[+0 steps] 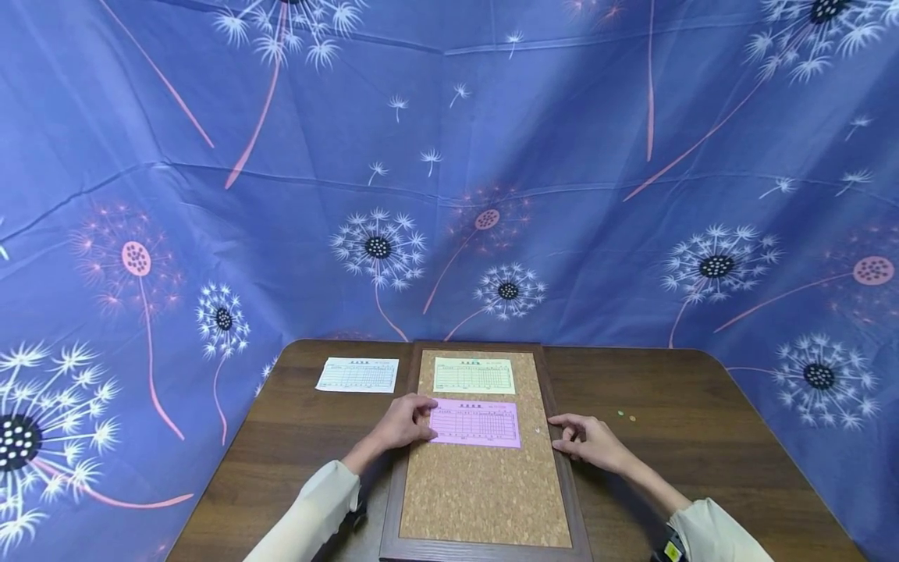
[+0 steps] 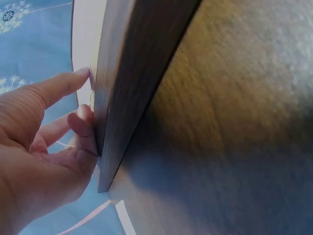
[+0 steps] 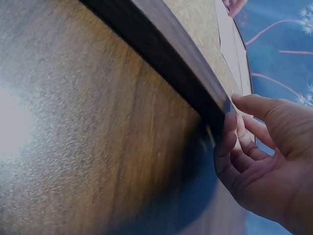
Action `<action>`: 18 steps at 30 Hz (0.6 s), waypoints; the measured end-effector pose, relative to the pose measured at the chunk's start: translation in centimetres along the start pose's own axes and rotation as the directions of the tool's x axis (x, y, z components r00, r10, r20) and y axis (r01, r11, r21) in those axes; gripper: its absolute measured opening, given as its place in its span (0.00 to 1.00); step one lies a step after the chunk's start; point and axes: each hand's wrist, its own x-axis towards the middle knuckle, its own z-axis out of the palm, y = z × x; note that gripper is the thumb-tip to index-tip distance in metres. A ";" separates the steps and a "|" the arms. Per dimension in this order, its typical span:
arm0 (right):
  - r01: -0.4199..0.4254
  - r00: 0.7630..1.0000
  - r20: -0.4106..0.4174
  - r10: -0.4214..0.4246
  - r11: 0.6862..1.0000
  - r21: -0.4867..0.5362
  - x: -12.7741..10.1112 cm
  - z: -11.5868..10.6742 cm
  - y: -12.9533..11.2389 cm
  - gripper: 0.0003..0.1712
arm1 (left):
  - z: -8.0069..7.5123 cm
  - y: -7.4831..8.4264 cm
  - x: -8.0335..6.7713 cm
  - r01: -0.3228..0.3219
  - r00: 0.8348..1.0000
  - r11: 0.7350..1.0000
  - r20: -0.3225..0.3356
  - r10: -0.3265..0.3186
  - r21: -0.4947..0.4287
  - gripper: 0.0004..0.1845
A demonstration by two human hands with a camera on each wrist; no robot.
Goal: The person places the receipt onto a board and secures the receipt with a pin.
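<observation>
A cork board (image 1: 485,492) in a dark wooden frame (image 1: 403,476) lies on the brown table (image 1: 295,437). A green form (image 1: 474,375) sits at its top and a pink form (image 1: 475,423) just below. My left hand (image 1: 414,420) rests across the frame's left side, fingertips on the pink form's left edge. In the left wrist view the left hand (image 2: 73,122) lies against the frame (image 2: 122,83). My right hand (image 1: 570,434) touches the frame's right side with loosely bent fingers. The right wrist view shows the right hand (image 3: 239,132) at the frame's edge (image 3: 166,54). Neither hand grips anything.
A white form (image 1: 357,375) lies on the table left of the board. Two small pins, one green (image 1: 620,413) and one orange (image 1: 632,419), lie on the table to the right. A blue dandelion-print cloth (image 1: 449,195) hangs behind and along both sides.
</observation>
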 end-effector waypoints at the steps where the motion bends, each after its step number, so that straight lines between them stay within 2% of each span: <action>1: 0.011 1.000 0.004 -0.011 1.000 0.010 -0.1 -0.1 0.1 0.25 | 0.0 0.0 0.0 -0.001 1.000 1.000 0.003 0.001 0.018 0.26; 4: 0.048 0.999 0.016 -0.049 0.998 0.051 -0.5 -0.2 0.5 0.26 | -0.1 0.0 0.1 0.001 1.000 0.999 0.016 -0.002 0.053 0.25; 10: 0.108 0.990 0.074 -0.122 0.979 0.174 -0.8 -0.4 1.4 0.28 | -0.4 0.1 0.1 0.012 0.999 1.000 0.037 -0.013 0.029 0.26; 18: 0.113 0.985 0.105 -0.140 0.966 0.233 -1.4 -0.7 2.0 0.30 | -0.6 0.5 0.2 0.061 0.995 0.996 0.069 -0.066 0.072 0.26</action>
